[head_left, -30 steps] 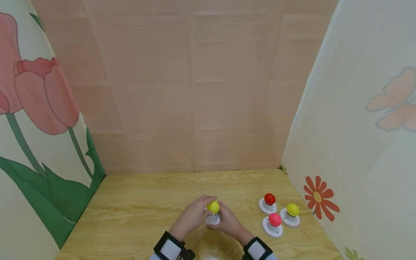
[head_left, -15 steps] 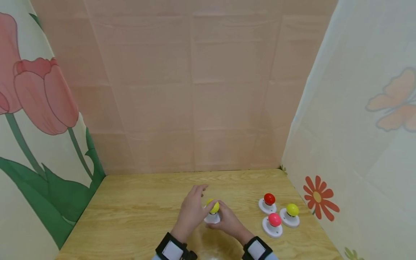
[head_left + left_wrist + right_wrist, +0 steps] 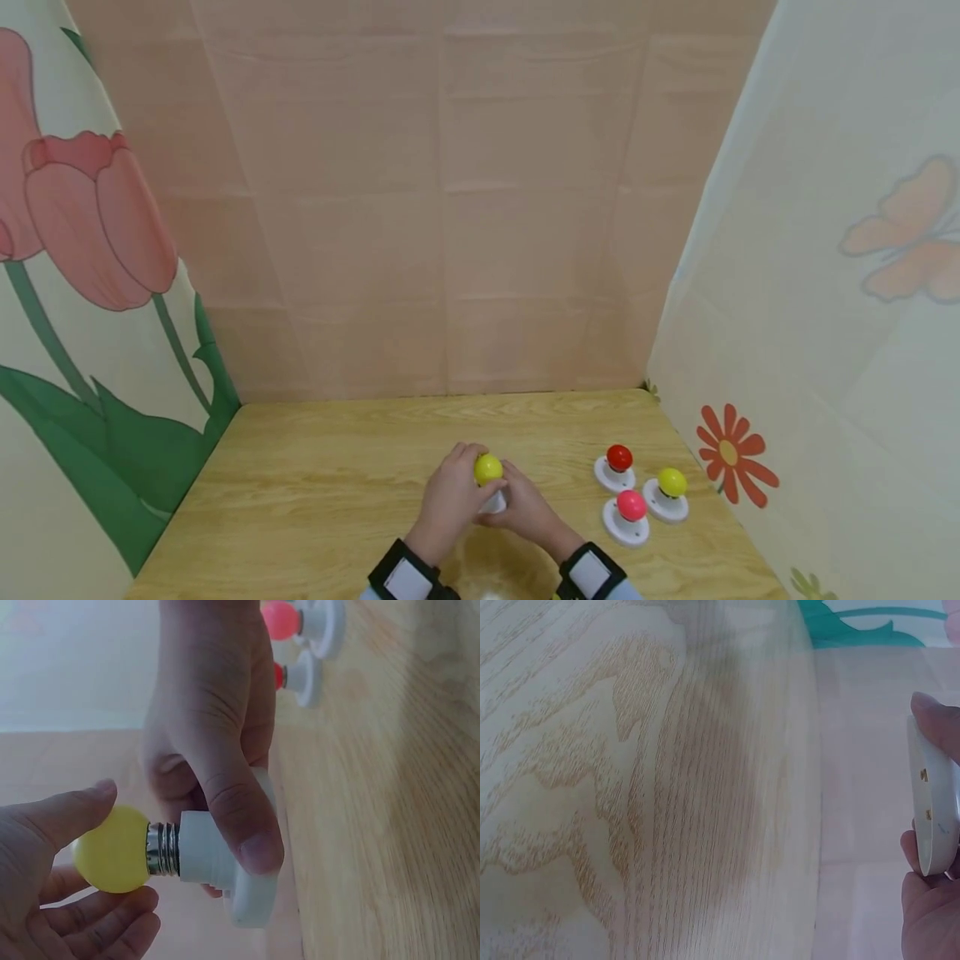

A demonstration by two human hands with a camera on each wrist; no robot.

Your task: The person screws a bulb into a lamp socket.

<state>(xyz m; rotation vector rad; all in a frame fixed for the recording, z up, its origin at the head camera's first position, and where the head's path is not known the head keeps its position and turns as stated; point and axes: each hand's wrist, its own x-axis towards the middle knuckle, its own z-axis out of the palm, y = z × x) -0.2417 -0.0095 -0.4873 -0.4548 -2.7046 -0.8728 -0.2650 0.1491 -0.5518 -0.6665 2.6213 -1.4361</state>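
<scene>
A small yellow light bulb point(image 3: 488, 469) stands between my two hands, over the middle of the table. My left hand point(image 3: 448, 500) has its thumb and fingers around the bulb, holding it. My right hand point(image 3: 528, 512) grips the white lamp socket point(image 3: 201, 847) with its round base. In the left wrist view, the metal thread point(image 3: 163, 849) shows between the bulb point(image 3: 112, 851) and the socket, so part of it is outside. The right wrist view catches the underside of the base point(image 3: 934, 802), lifted off the table, with small holes in it.
To the right on the wooden table point(image 3: 322, 483) stand three white sockets with bulbs: a red bulb point(image 3: 619, 457), a pink bulb point(image 3: 632, 505) and another yellow bulb point(image 3: 672, 482). A flowered cloth wall point(image 3: 795, 350) rises close behind them.
My left fingers were around the bulb, spread away from it half a second ago, and have now closed round it again. The right hand has kept its grip on the socket.
</scene>
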